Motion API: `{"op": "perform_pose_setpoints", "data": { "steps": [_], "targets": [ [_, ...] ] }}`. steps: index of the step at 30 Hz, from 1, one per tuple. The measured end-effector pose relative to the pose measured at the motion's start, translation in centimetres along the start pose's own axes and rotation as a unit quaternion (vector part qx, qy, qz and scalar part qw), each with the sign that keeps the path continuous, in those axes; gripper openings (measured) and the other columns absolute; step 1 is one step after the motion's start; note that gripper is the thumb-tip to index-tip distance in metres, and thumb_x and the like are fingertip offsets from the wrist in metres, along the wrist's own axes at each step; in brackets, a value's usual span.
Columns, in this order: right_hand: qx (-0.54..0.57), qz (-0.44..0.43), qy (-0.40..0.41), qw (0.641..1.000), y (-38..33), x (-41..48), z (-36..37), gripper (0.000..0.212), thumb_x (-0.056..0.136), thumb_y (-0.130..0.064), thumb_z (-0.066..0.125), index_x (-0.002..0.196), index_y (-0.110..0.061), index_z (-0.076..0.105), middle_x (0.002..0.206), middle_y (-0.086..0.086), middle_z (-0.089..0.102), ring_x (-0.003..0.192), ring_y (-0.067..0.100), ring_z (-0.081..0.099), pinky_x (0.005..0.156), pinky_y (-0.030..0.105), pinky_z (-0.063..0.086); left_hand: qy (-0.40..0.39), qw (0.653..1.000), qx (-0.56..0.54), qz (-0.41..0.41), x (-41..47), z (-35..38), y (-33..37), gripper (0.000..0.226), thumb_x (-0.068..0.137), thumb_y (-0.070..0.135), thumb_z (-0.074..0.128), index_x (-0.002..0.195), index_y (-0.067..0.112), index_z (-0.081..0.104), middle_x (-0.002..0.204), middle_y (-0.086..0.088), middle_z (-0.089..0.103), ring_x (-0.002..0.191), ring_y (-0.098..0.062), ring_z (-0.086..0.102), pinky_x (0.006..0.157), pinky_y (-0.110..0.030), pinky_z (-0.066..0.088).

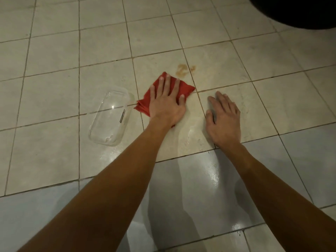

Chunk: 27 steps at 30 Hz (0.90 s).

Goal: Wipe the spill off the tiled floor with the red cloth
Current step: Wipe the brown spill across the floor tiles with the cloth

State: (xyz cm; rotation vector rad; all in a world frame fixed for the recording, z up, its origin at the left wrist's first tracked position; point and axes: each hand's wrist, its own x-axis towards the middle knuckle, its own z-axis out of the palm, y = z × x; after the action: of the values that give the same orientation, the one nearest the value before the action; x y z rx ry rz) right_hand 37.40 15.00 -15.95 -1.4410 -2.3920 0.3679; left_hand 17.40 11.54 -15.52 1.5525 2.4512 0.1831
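Note:
A folded red cloth (186, 87) lies flat on the pale tiled floor (54, 51). My left hand (166, 100) presses down on it with straight, spread fingers. Just beyond the cloth's far corner sits a small brownish spill (183, 70), straddling a grout line and apart from the cloth. My right hand (224, 117) rests flat on the tile to the right of the cloth, fingers straight, holding nothing.
A clear plastic container (111, 115) lies on the floor just left of the cloth. A dark rounded object (300, 10) fills the top right corner. The near tiles shine with a wet-looking glare.

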Motion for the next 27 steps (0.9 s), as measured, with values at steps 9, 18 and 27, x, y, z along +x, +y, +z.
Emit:
{"op": "perform_pose_setpoints", "data": {
  "steps": [9, 18, 27],
  "targets": [
    [-0.031, -0.014, 0.020, 0.999, 2.7, 2.1, -1.5, 0.052, 0.106, -0.029, 0.045, 0.155, -0.016, 0.056, 0.167, 0.010, 0.049, 0.156, 0.031, 0.041, 0.123, 0.053, 0.032, 0.027, 0.998, -0.015, 0.055, -4.8, 1.1, -2.1, 0.067, 0.107, 0.060, 0.019, 0.168, 0.036, 0.005, 0.177, 0.005, -0.009, 0.161, -0.011, -0.016, 0.132, -0.046, -0.006],
    [-0.042, -0.008, 0.005, 0.999, 3.8, 2.0, -1.0, 0.053, 0.112, -0.031, 0.039, 0.163, -0.019, 0.047, 0.175, 0.007, 0.038, 0.165, 0.027, 0.027, 0.132, 0.055, 0.021, -0.003, 0.999, 0.002, 0.044, 2.2, 0.2, 1.0, 0.066, 0.107, 0.055, 0.013, 0.168, 0.032, 0.001, 0.176, 0.000, -0.010, 0.162, -0.019, -0.016, 0.131, -0.051, -0.007],
    [-0.024, -0.005, 0.013, 1.000, 4.0, 1.9, -0.8, 0.050, 0.113, -0.026, 0.045, 0.163, -0.019, 0.048, 0.176, 0.007, 0.037, 0.167, 0.025, 0.025, 0.134, 0.054, 0.019, 0.040, 0.995, -0.001, 0.090, -2.4, 1.3, -1.7, 0.065, 0.107, 0.059, 0.014, 0.168, 0.036, 0.007, 0.177, 0.004, -0.003, 0.162, -0.012, -0.010, 0.132, -0.048, -0.004]
  ]
}}
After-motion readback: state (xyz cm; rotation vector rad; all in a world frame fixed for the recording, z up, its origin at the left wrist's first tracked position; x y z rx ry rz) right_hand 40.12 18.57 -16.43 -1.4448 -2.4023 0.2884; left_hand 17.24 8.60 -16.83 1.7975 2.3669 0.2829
